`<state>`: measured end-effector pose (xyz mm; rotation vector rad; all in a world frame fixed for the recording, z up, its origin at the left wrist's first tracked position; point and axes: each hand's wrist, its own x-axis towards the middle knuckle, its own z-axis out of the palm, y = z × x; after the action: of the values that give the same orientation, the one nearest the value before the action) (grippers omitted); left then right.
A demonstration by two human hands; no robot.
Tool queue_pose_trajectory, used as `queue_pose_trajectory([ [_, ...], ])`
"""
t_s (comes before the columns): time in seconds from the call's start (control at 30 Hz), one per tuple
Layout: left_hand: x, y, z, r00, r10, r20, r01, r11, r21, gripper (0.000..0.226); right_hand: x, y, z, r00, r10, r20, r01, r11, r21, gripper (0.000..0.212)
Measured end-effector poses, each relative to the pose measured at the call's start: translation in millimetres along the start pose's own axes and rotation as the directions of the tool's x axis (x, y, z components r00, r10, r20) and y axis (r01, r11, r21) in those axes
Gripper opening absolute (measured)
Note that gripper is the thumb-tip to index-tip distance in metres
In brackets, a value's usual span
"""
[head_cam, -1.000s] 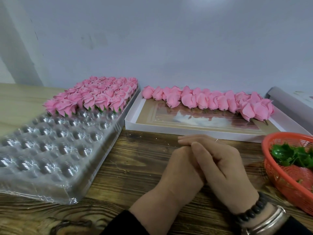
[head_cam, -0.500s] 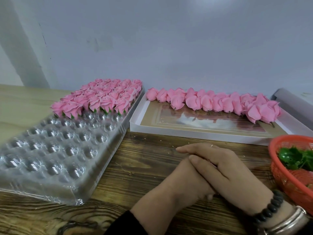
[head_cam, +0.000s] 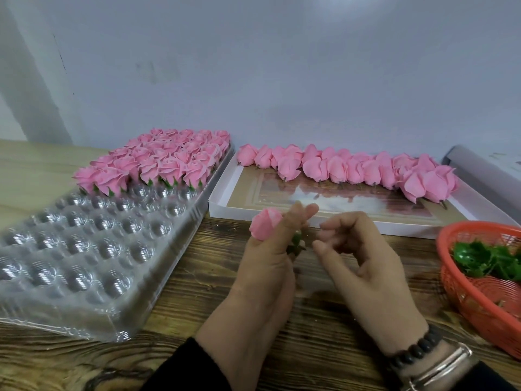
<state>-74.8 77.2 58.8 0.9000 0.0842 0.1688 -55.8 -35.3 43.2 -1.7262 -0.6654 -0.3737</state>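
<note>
**One Bud in Hand, Most of the Tray to Fill**

We have a pink rose bud [head_cam: 266,227] pinched in our left hand [head_cam: 267,266], raised just above the wooden table [head_cam: 197,283] in front of the white box [head_cam: 222,206]. The thumb lies against the petals and the fingers curl round behind, where a green calyx [head_cam: 296,245] sits at the bud's base. Our right hand [head_cam: 363,263] hovers just beside it, fingers loosely curled and grasping nothing that we can see. Its fingertips are close to the calyx but apart from it. We judge the calyx to be fitted, or nearly so, which would leave this bud ready for a cup.

To the left lies the clear plastic tray [head_cam: 174,280]. Its far rows are packed with finished roses [head_cam: 163,162], green showing beneath them. The nearer cups, the larger share, hold nothing. Beyond our hands the white box carries a line of bare buds [head_cam: 352,170] along its far side, none with green that we can make out. At the right edge a red basket [head_cam: 448,266] holds loose green calyxes [head_cam: 485,259].

By our reckoning we are under halfway: many buds wait for a calyx, and many cups wait for a rose.
</note>
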Motion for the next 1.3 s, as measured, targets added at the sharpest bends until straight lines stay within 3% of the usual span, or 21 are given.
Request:
queue_pose_trajectory([
  [0.17,-3,-6,0,0.987,-0.155,0.046,0.159,0.982,-0.104,0.03,-1,0,5,0.996,-0.04,0.079,0.046,0.995,-0.084,0.035],
  [0.3,-3,-12,0,0.979,-0.2,0.038,0.203,0.969,-0.14,0.053,0,0,2,0.994,-0.039,0.102,0.05,0.993,-0.11,0.034],
  [0.5,-6,-15,-2,0.96,-0.256,0.117,0.272,0.95,-0.155,0.056,0,-4,-3,0.988,-0.101,0.119,0.121,0.976,-0.183,0.042],
  [0.7,-12,-12,3,0.95,-0.259,0.174,0.28,0.953,-0.112,0.062,-1,-4,-3,0.991,-0.127,0.04,0.131,0.981,-0.146,0.022],
  [0.87,-17,-9,-3,0.948,-0.244,0.206,0.214,0.964,0.157,0.045,-3,-1,-9,0.997,-0.031,-0.067,0.025,0.996,-0.085,0.021],
  [0.97,-15,0,-6,0.964,-0.212,0.161,0.166,0.951,0.259,0.032,-2,0,-10,0.999,-0.036,-0.028,0.034,0.996,-0.079,0.021],
  [1.03,-13,5,-6,0.973,-0.18,0.141,0.128,0.939,0.318,0.035,-3,1,-11,0.999,-0.038,0.01,0.039,0.997,-0.07,0.024],
  [1.2,-6,15,-6,0.988,-0.131,0.087,0.058,0.818,0.572,0.017,-4,2,-12,0.999,-0.038,0.016,0.039,0.997,-0.059,0.026],
  [1.3,-5,28,-1,0.984,-0.073,0.16,-0.055,0.735,0.675,0.007,-5,0,-11,0.999,-0.038,0.005,0.038,0.999,-0.039,0.027],
])
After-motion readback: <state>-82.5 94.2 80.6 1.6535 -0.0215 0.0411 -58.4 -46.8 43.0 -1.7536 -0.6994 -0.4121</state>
